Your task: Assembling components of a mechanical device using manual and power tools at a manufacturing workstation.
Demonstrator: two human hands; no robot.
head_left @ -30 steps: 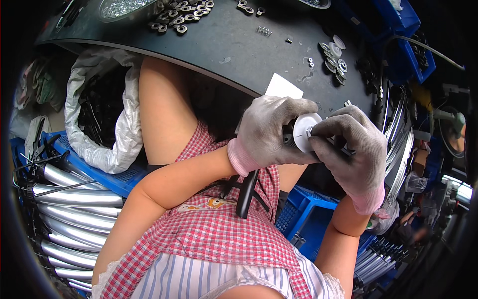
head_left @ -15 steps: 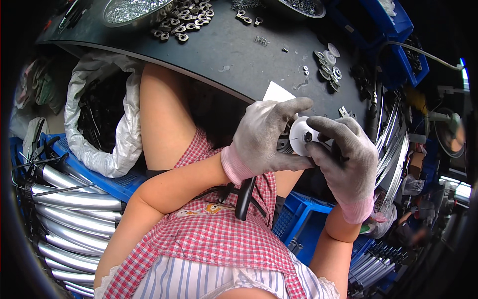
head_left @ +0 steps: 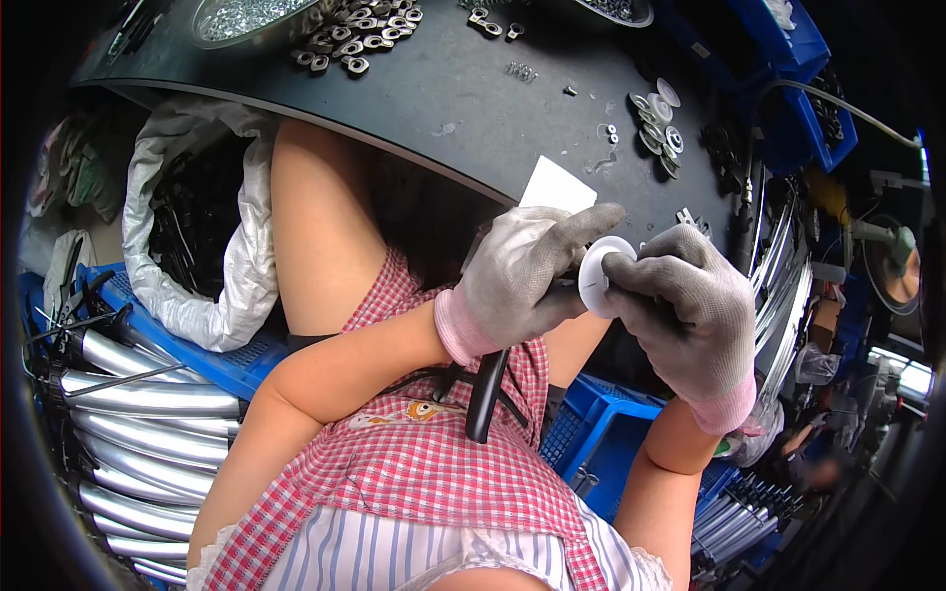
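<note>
— Head view first: what took up the most room?

— A dark round table (head_left: pixel 414 89) curved across the far side, matte and smooth. On its far edge sat a shallow metal bowl (head_left: pixel 241 15) of small silvery bits, with loose nuts (head_left: pixel 360 34) scattered just right of it and a cluster of washers (head_left: pixel 655 123) farther right.

— And the containers lower down?

— A white woven sack (head_left: pixel 197 256) on the left gaped open, showing dark parts I could not make out. Near it, shiny curved metal tubes (head_left: pixel 138 443) lay stacked by a blue perforated crate (head_left: pixel 601 433).

— What were the hands doing?

— Both wore grey knitted gloves with pink cuffs. The left hand (head_left: pixel 522 281) was clenched around a black-handled tool (head_left: pixel 486 394), its handle hanging down toward the checked apron (head_left: pixel 414 473). The right hand (head_left: pixel 685 305) pinched a white round disc (head_left: pixel 601 274) between its fingertips.

— Where was the disc?

— Between the two hands, just off the table's near edge, touching both gloves.
</note>
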